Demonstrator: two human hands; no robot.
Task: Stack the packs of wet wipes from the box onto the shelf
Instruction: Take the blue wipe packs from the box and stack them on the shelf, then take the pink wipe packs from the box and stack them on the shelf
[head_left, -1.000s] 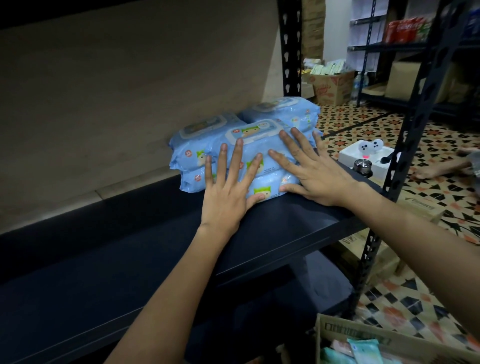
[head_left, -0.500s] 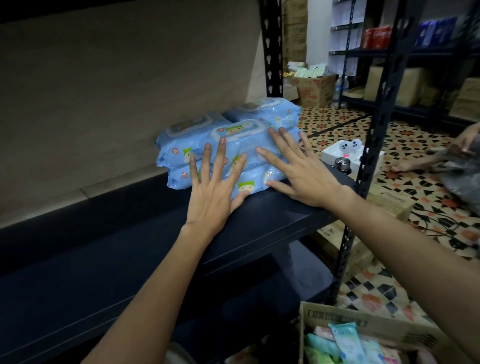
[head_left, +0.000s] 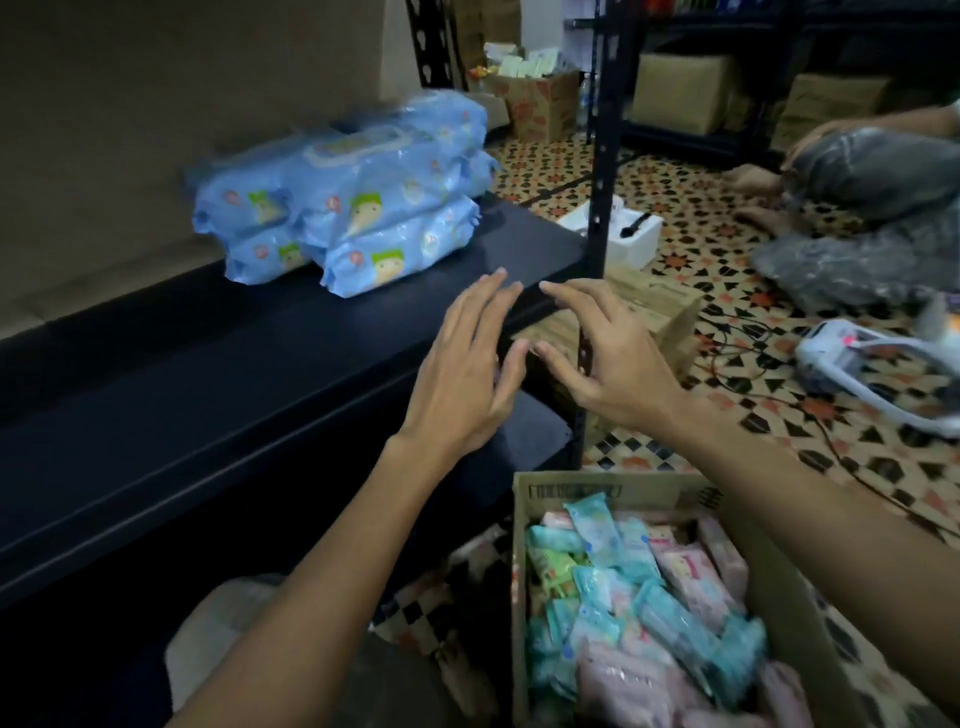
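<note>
Several blue packs of wet wipes (head_left: 363, 208) lie stacked two high at the right end of the dark shelf (head_left: 208, 374). My left hand (head_left: 462, 374) and my right hand (head_left: 608, 358) hover side by side in front of the shelf's front edge, fingers spread and relaxed, holding nothing. Both are well clear of the stack. Below them, at the bottom right, an open cardboard box (head_left: 524, 597) holds several small teal and pink packs of wipes (head_left: 639, 597).
A black upright post (head_left: 597, 234) of the shelf stands just right of my hands. Another person sits on the patterned floor (head_left: 727, 291) at the far right. Cardboard boxes (head_left: 680, 93), a white device (head_left: 883, 364) and a cable lie around.
Both hands have lifted off the blue packs and drawn back toward me and to the right. My view has swung down, bringing the box of packs into sight.
</note>
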